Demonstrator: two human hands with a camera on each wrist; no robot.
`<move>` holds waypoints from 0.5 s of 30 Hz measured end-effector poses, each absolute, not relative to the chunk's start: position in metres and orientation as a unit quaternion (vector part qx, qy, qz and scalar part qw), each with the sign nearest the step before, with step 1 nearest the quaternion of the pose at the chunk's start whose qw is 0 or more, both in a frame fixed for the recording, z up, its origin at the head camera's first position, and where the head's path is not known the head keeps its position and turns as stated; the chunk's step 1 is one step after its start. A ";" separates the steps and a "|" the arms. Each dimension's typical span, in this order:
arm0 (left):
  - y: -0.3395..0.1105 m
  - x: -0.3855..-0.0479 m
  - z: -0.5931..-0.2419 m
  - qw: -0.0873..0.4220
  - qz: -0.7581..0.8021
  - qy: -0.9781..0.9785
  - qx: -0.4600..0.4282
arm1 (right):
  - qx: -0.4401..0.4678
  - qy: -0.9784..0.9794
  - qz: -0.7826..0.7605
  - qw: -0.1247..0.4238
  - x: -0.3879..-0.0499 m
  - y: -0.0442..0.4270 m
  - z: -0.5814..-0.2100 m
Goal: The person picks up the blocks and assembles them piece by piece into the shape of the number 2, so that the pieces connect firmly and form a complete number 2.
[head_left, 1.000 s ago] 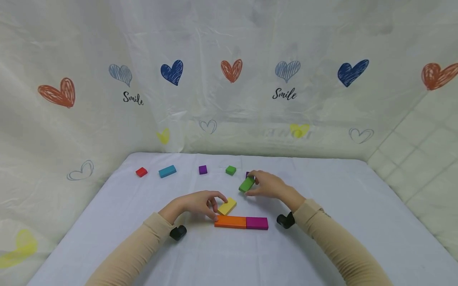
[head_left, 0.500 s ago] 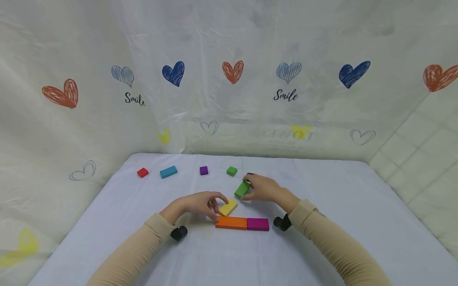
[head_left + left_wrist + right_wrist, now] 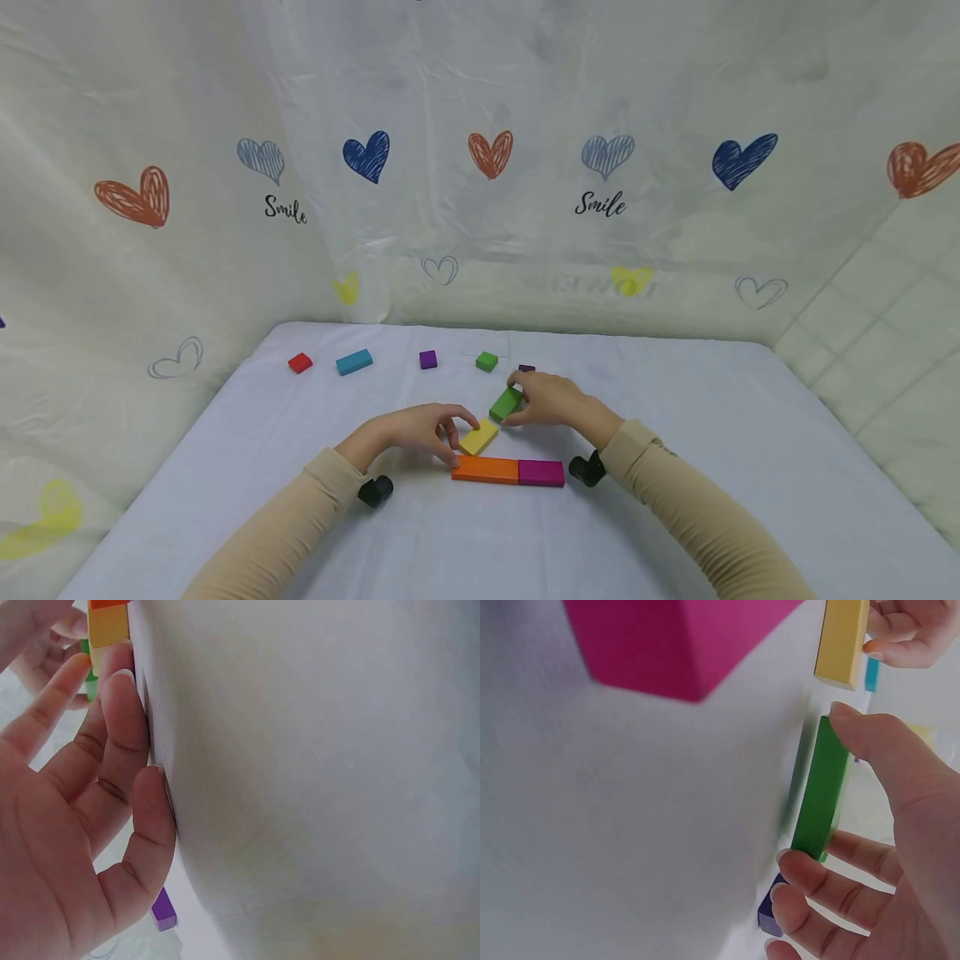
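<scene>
My right hand (image 3: 551,400) pinches a green block (image 3: 506,404) between thumb and fingers, one end each, as the right wrist view shows for the green block (image 3: 822,791). My left hand (image 3: 420,429) has its index fingertip on the yellow block (image 3: 478,437) and its thumb at the left end of the orange block (image 3: 485,470). The magenta block (image 3: 541,473) lies end to end with the orange one. Yellow stands slantwise just behind orange, and green is held just beyond yellow's far end. In the left wrist view, the other left fingers are bent near the cloth.
Along the back of the white-covered table (image 3: 660,417) lie a red block (image 3: 300,362), a blue block (image 3: 354,362), a purple block (image 3: 427,359) and a small green block (image 3: 487,361). Another purple block (image 3: 527,367) sits just behind my right hand.
My right hand has moved left and toward me with the green block, closer to the yellow one. The left hand stays by the yellow and orange blocks.
</scene>
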State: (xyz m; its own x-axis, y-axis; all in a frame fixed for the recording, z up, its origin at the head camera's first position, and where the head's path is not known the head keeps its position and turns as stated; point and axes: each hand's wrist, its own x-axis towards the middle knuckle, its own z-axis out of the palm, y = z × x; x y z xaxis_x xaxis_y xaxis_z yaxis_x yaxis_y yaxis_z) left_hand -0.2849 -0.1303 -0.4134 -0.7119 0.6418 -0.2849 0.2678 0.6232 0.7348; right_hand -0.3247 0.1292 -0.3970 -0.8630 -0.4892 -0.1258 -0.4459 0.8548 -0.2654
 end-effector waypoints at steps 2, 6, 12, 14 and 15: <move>-0.130 -0.285 -0.414 0.272 0.345 0.859 0.265 | -0.242 0.959 -0.112 0.097 -0.325 0.129 -0.397; -0.130 -0.286 -0.413 0.271 0.344 0.859 0.265 | -0.237 0.961 -0.106 0.099 -0.324 0.127 -0.398; -0.130 -0.285 -0.413 0.273 0.342 0.860 0.262 | -0.232 0.962 -0.104 0.100 -0.324 0.126 -0.401; -0.130 -0.285 -0.413 0.273 0.342 0.861 0.260 | -0.231 0.962 -0.104 0.100 -0.324 0.125 -0.401; -0.130 -0.285 -0.413 0.273 0.342 0.861 0.259 | -0.231 0.962 -0.104 0.099 -0.323 0.125 -0.400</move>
State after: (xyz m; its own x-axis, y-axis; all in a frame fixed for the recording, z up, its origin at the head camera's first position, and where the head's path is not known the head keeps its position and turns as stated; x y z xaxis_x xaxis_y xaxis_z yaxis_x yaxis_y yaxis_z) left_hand -0.2850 -0.1301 -0.4126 -0.7167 0.6327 -0.2933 0.2589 0.6320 0.7304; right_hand -0.3234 0.1251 -0.4005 -0.8739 -0.4649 -0.1423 -0.4235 0.8716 -0.2468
